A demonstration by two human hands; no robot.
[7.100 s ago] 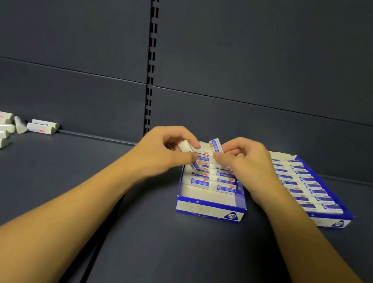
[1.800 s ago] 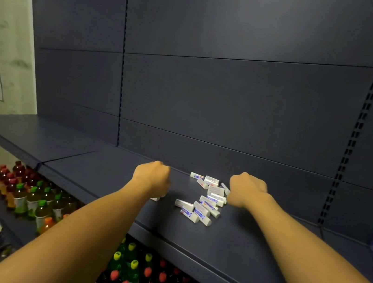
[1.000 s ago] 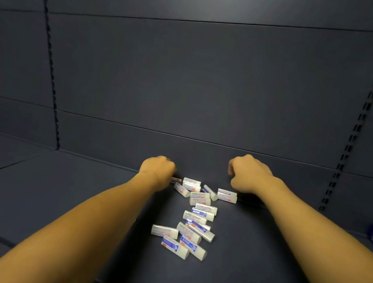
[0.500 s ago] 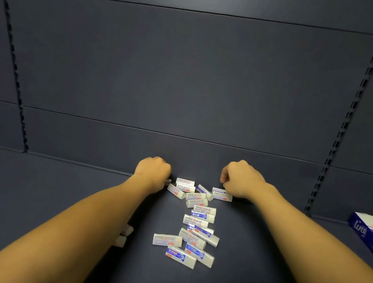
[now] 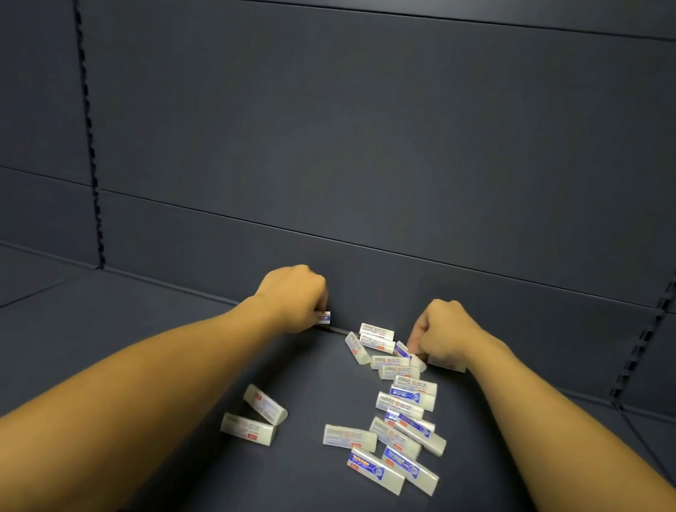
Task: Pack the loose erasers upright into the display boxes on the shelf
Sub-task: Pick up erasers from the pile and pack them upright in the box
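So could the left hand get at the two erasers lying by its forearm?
Probably yes: the two erasers lie uncovered beside the forearm, but the left hand already holds an eraser.

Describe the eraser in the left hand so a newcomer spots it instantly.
Start at the seam where the shelf meets the back panel. The left hand grips an eraser there. Only its end shows, apart from the loose pile to its right.

White erasers (image 5: 399, 405) scattered flat on shelf (image 5: 91, 349)
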